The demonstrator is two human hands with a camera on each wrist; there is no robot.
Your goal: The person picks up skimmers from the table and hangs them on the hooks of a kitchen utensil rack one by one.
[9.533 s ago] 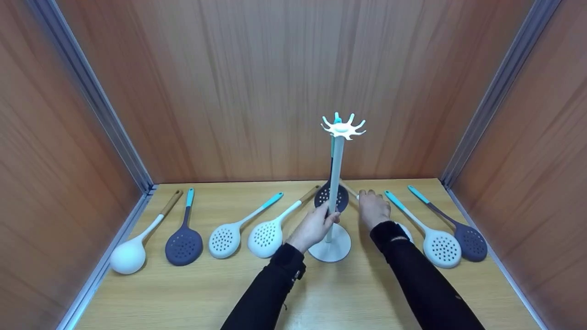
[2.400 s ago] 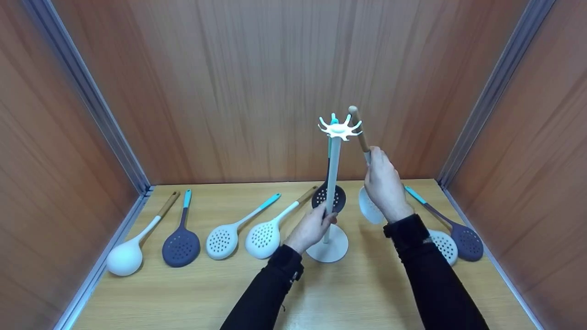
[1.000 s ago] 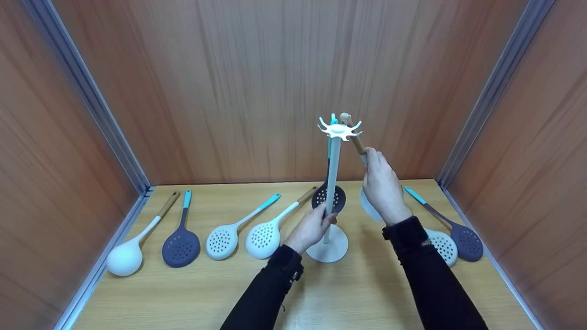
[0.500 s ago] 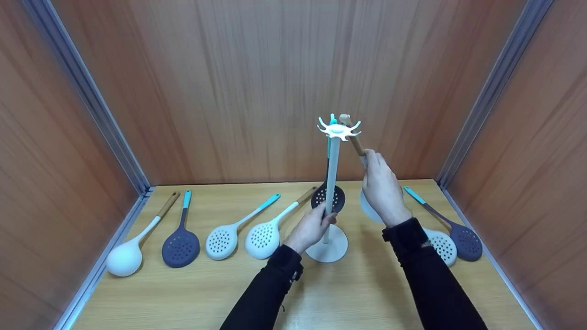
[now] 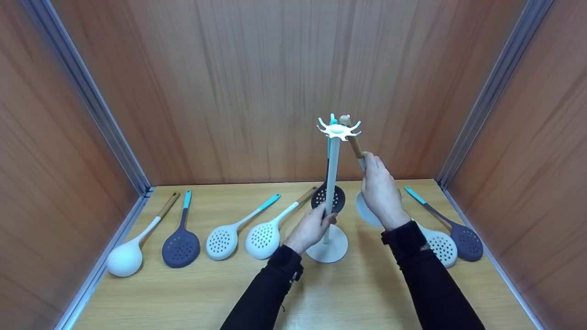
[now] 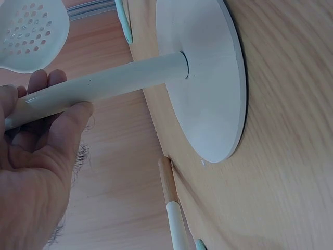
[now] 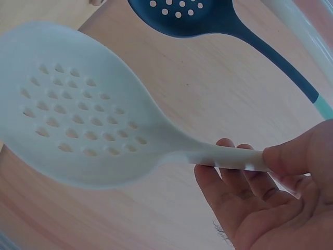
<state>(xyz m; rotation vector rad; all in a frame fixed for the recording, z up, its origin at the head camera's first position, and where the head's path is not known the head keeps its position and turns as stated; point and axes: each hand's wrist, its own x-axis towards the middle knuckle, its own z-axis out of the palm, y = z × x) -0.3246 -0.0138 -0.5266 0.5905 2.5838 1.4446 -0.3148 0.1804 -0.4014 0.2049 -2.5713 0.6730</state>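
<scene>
My left hand (image 5: 311,228) grips the pole of a white utensil stand (image 5: 333,178), low down above its round base (image 6: 208,94). The stand's top is a ring of upturned hooks (image 5: 338,130). In my right hand (image 5: 381,190) is a white skimmer (image 7: 171,138), pinched at its neck between thumb and fingers. Its wooden handle (image 5: 356,147) points up and leans left, its end overlapping the hooks at the back right. In the head view my right hand partly hides the skimmer's head. A dark skimmer (image 5: 339,201) with a turquoise handle hangs behind the pole.
On the table (image 5: 183,298), left of the stand, lie a white ladle (image 5: 124,259), a dark skimmer (image 5: 181,247) and two white skimmers (image 5: 222,241). To the right lie another white skimmer (image 5: 442,247) and a dark one (image 5: 467,241). Wooden walls (image 5: 229,91) enclose the back and sides.
My right hand has lifted the white skimmer from the table and brought its handle end left to the hooks, then sunk slightly. My left hand has stayed on the pole.
</scene>
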